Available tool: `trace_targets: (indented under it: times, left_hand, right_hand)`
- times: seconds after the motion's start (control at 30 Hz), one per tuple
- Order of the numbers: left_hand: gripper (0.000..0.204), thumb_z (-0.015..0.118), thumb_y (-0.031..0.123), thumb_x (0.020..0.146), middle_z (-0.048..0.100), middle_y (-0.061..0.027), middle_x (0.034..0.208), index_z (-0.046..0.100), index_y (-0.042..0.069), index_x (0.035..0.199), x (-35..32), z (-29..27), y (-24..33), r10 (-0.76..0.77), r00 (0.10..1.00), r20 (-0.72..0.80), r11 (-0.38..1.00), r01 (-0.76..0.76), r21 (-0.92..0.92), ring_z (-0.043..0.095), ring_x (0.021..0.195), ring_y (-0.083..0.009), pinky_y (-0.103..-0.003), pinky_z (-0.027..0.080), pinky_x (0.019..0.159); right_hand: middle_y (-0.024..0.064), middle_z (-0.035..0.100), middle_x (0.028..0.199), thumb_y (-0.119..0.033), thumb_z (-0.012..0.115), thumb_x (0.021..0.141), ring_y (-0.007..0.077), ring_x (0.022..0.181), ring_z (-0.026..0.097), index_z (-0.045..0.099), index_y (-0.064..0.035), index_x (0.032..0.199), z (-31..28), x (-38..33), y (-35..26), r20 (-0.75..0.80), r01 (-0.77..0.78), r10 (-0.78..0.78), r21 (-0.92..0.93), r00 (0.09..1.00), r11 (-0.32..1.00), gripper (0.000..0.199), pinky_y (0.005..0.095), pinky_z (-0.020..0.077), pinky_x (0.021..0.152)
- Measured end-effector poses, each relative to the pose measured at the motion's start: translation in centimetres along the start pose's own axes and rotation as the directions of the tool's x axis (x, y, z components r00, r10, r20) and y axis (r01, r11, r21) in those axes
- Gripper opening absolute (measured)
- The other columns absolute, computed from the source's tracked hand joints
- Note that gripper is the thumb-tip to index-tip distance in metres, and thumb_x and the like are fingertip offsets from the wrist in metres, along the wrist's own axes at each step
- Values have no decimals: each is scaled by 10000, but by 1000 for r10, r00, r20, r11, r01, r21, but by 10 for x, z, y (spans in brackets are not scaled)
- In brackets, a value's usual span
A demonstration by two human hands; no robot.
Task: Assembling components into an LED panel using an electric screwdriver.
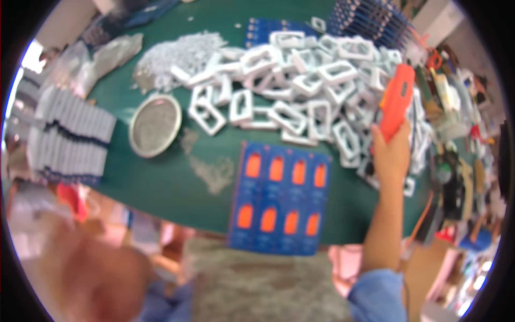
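Note:
My right hand (391, 153) is closed round an orange-red hand tool (398, 102), held upright over the right side of the pile; its exact kind is not clear. Beside it lies a big heap of white rectangular plastic frames (289, 80). A blue panel (287, 196) with two rows of orange rounded shapes lies at the table's near edge, in front of me. My left hand (107, 271) appears low on the left, close to the camera and smeared, so its fingers cannot be made out.
On the green table (155, 188) are a round metal dish (155, 126), a mound of small white parts (179, 59) and stacked white pieces (70, 139) at left. Blue panels (370, 21) stand stacked at the back right. Tools and cables (450, 161) crowd the right edge.

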State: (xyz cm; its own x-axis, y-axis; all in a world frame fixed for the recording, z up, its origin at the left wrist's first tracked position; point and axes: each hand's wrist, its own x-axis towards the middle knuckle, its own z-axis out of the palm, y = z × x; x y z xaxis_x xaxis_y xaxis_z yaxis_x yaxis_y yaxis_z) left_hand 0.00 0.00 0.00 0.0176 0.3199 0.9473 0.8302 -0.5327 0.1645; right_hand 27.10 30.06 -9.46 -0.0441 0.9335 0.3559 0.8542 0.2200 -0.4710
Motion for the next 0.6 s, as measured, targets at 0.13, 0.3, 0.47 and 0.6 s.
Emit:
trace_targets:
  times: [0.13,0.3,0.47,0.6]
  left_hand:
    - [128,690,68,752,654,-87,876,669,65,878,-79,79,-68,-647,684,337,760,543,356,598,877,-275,-390,427,781]
    - [89,685,136,763,643,-58,844,672,110,847,-94,118,-92,-616,625,480,783,416,464,573,842,-272,-407,382,703]
    - [89,672,161,759,596,-67,782,638,112,825,-93,112,-86,-602,577,552,780,277,561,546,802,-267,-416,362,687]
    - [109,668,100,750,599,-86,802,609,85,841,-91,108,-86,-562,646,517,788,229,571,548,789,-280,-417,382,704]
  right_hand:
    - [158,647,1000,-231,663,874,248,880,640,461,35,1285,-1,4,15,35,95,-114,349,993,932,529,342,488,805]
    - [150,565,1158,-277,591,927,194,798,589,411,33,1307,-63,-24,32,184,-197,75,946,980,258,523,320,510,725]
    - [138,532,1107,-434,608,888,228,799,578,340,7,1363,-81,-46,28,123,-128,-157,991,980,-23,702,418,524,730]
    - [112,505,1032,-568,667,809,225,845,559,307,-23,1380,-90,-52,14,-24,-26,-265,983,964,-184,867,464,524,760]
